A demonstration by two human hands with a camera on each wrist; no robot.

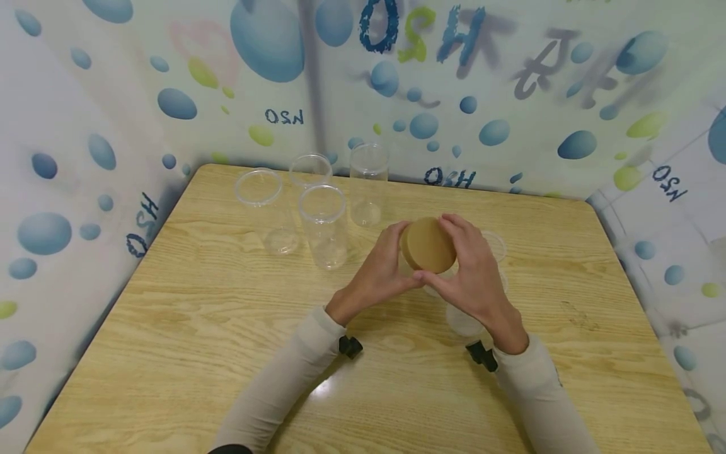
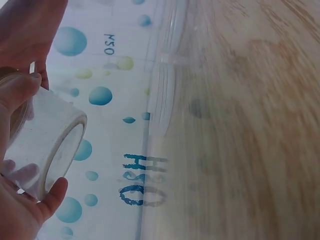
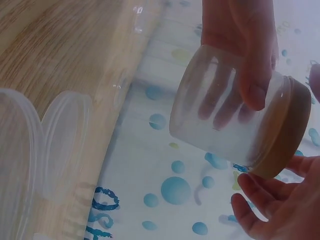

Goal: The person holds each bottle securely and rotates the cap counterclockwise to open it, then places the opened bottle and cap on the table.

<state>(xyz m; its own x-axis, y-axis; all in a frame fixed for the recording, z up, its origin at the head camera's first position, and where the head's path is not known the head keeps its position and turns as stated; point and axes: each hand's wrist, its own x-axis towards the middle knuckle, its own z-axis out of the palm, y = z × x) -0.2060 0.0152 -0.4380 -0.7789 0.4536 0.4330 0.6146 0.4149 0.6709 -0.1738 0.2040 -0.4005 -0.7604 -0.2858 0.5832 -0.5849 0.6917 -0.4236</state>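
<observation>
A clear round jar (image 3: 192, 112) with a tan lid (image 1: 429, 246) is held above the table between both hands. In the head view the lid faces up and hides the jar's body. My left hand (image 1: 375, 271) grips the body; its fingers show through the clear wall in the right wrist view. On the other side, my right hand (image 1: 475, 274) holds the lid by its edge, fingers at the far rim and thumb at the near one. The left wrist view shows the jar tilted, its base (image 2: 64, 157) turned toward the table side.
Several tall clear containers (image 1: 322, 217) stand upright without lids at the back left of the wooden table (image 1: 187, 328). Translucent round lids (image 1: 464, 320) lie under and beside the right hand. A patterned curtain (image 1: 227, 126) borders the back and sides.
</observation>
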